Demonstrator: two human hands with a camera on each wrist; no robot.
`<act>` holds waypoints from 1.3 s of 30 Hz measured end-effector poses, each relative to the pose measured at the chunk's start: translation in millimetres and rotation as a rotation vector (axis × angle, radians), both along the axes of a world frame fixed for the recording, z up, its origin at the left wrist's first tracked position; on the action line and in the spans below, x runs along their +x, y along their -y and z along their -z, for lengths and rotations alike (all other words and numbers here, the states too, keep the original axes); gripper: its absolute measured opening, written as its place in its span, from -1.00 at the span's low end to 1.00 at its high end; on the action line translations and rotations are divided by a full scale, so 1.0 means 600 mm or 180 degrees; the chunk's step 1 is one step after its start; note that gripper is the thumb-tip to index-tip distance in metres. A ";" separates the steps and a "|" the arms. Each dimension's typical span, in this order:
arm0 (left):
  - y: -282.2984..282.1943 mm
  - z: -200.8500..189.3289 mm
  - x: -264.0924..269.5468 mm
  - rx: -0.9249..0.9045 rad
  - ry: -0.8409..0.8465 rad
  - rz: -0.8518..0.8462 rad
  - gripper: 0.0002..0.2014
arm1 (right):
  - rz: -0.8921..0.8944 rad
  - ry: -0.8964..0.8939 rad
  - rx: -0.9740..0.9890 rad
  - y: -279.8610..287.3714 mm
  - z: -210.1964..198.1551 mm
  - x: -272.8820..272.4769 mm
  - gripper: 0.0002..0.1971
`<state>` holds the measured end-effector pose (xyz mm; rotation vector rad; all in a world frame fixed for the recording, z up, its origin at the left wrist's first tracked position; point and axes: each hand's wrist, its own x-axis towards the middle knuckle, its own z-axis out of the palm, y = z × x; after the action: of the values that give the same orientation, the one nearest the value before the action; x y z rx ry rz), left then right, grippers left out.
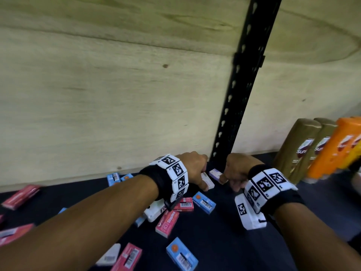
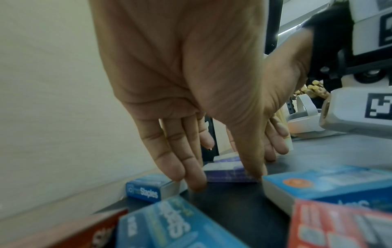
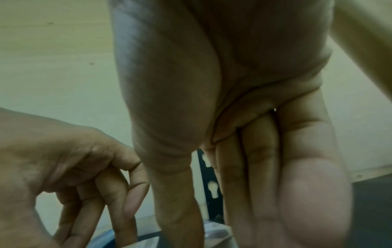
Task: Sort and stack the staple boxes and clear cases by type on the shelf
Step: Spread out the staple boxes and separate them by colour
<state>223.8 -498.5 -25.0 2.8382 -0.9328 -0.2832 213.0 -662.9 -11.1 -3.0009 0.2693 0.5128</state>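
With the clear case (image 1: 207, 179) only lightly fingertip-pinched by the left hand (image 1: 192, 166) near the shelf's (image 1: 244, 257) back edge and nothing visibly held by the right hand (image 1: 235, 173), it could easily get dropped.

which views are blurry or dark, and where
Head view: sharp at the hands, soft at the edges, bottles smeared. Left wrist: near staple boxes out of focus, left hand clear. Right wrist: dim, greenish, the right hand blurred throughout.

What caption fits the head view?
Both hands, left hand and right hand, reach clear cases among scattered staple boxes.
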 end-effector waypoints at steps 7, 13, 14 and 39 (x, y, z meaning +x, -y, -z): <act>-0.034 -0.013 -0.006 -0.0062 -0.0114 -0.0064 -0.46 | -0.0005 -0.0002 -0.0079 -0.005 0.003 -0.001 -0.67; -0.107 -0.032 -0.033 -0.0127 -0.0081 -0.0226 -0.56 | -0.0153 -0.0042 -0.0289 -0.017 -0.012 -0.016 -0.69; -0.122 -0.036 -0.040 -0.0110 -0.0064 -0.0253 -0.56 | -0.0193 -0.0063 -0.0326 -0.020 -0.017 -0.020 -0.70; -0.616 -0.118 -0.242 0.0919 -0.0117 -0.1979 -0.66 | -0.2282 0.0375 0.0420 -0.493 -0.057 -0.099 -0.73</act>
<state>78.4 -129.2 45.9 3.1812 0.0328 -0.4112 153.8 -367.1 22.9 -2.9021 -0.8374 0.3669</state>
